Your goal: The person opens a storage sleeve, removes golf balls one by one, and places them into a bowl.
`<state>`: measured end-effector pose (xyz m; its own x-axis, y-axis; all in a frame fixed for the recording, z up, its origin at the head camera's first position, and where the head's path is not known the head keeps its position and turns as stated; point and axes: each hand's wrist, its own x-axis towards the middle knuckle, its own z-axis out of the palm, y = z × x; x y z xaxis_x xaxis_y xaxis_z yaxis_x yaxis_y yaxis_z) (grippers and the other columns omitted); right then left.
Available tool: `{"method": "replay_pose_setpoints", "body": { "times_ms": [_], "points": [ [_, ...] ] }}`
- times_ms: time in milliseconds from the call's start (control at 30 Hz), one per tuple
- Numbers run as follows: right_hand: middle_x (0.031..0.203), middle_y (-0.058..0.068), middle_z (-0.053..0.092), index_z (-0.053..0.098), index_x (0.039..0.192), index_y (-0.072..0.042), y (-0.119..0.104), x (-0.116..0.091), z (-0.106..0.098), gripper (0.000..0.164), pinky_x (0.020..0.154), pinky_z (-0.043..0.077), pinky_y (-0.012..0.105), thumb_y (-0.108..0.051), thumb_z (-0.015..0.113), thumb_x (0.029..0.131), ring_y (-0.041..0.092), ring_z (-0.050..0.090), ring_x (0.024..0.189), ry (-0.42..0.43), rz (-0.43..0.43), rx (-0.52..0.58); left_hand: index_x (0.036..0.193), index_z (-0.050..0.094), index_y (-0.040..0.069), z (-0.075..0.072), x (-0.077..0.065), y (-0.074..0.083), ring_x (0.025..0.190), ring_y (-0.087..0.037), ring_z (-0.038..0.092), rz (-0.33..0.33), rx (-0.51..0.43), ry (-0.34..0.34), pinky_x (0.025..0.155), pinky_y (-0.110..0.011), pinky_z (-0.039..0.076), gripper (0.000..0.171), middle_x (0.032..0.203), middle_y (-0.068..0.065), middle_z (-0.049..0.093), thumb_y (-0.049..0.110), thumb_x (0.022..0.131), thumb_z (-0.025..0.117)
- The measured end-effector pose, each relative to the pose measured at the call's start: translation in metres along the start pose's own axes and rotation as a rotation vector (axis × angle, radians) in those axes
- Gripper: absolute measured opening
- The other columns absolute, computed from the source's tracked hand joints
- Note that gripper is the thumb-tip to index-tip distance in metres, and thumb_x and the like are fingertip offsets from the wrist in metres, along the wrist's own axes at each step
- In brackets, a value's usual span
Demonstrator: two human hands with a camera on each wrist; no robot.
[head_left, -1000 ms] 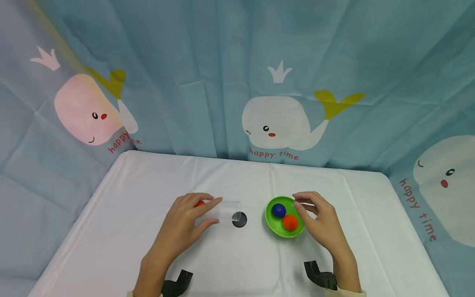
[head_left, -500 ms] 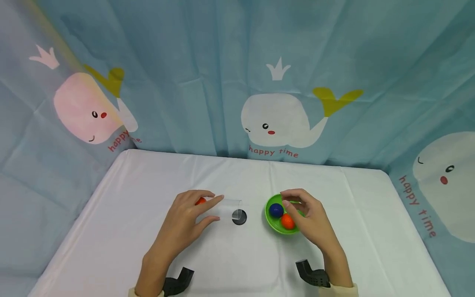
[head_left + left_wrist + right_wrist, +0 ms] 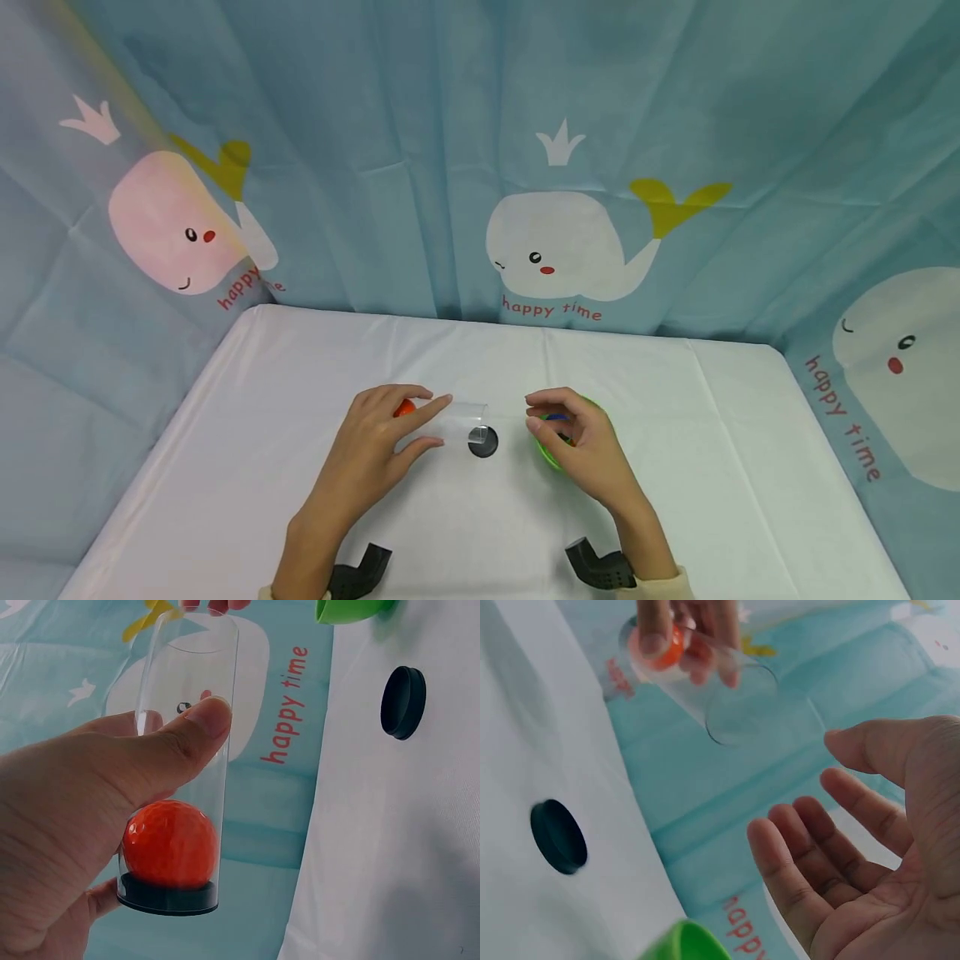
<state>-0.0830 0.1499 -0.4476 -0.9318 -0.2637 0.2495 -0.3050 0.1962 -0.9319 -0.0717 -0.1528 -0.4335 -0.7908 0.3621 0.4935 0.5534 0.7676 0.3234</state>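
Note:
In my left hand (image 3: 378, 437) I hold a clear plastic tube (image 3: 461, 423) between thumb and fingers. An orange dimpled ball (image 3: 171, 844) lies inside at its closed end, against a black end cap (image 3: 169, 896). The tube's other end is open and points toward my right hand (image 3: 588, 450). That hand hovers over a green bowl (image 3: 550, 457) with fingers loosely bent, and nothing shows between them. Under it a blue ball (image 3: 557, 417) peeks out of the bowl; the orange ball there is mostly hidden. A loose black cap (image 3: 483, 442) lies on the table near the tube's mouth.
A white cloth (image 3: 300, 367) covers the table. Behind and at both sides hangs a blue curtain (image 3: 390, 242) printed with whales. Black straps with camera mounts sit at both wrists.
My right hand has moved left from the bowl's right edge to above it, covering most of the bowl and its balls. My left hand and the tube stay nearly still.

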Motion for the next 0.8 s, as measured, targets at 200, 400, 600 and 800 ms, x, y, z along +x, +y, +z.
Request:
{"method": "replay_pose_setpoints", "body": {
  "times_ms": [200, 400, 600, 800],
  "points": [
    [0.130, 0.009, 0.069, 0.069, 0.129, -0.013, 0.000, 0.001, 0.015, 0.031, 0.095, 0.063, 0.027, -0.006, 0.073, 0.099, 0.014, 0.071, 0.115, -0.026, -0.013, 0.047, 0.135, 0.074, 0.033, -0.001, -0.001, 0.000, 0.117, -0.026, 0.064, -0.011, 0.011, -0.005, 0.105, -0.049, 0.047, 0.060, 0.124, 0.000, 0.071, 0.030, 0.078, 0.094],
    [0.134, 0.014, 0.067, 0.068, 0.131, -0.012, -0.002, 0.001, 0.026, 0.034, 0.096, 0.063, 0.030, -0.007, 0.074, 0.098, 0.014, 0.070, 0.118, -0.044, 0.003, 0.091, 0.136, 0.073, 0.034, -0.002, 0.000, 0.002, 0.117, -0.025, 0.064, -0.008, 0.020, -0.010, 0.106, -0.048, 0.046, 0.062, 0.124, 0.000, 0.071, 0.030, 0.078, 0.094],
    [0.135, 0.025, 0.064, 0.066, 0.132, -0.003, -0.001, 0.002, 0.031, 0.035, 0.098, 0.062, 0.030, -0.007, 0.075, 0.098, 0.013, 0.069, 0.119, -0.063, 0.000, 0.111, 0.136, 0.073, 0.034, -0.002, 0.001, 0.003, 0.116, -0.023, 0.065, 0.004, 0.034, -0.007, 0.107, -0.049, 0.046, 0.063, 0.124, 0.000, 0.071, 0.029, 0.077, 0.095],
    [0.134, 0.023, 0.063, 0.065, 0.132, 0.000, 0.000, 0.003, 0.037, 0.036, 0.098, 0.062, 0.031, -0.006, 0.075, 0.098, 0.013, 0.067, 0.122, -0.047, -0.018, 0.134, 0.136, 0.073, 0.034, -0.003, 0.001, 0.005, 0.118, -0.024, 0.065, 0.003, 0.051, -0.017, 0.108, -0.048, 0.044, 0.061, 0.125, 0.000, 0.070, 0.030, 0.079, 0.094]
  ]
}}
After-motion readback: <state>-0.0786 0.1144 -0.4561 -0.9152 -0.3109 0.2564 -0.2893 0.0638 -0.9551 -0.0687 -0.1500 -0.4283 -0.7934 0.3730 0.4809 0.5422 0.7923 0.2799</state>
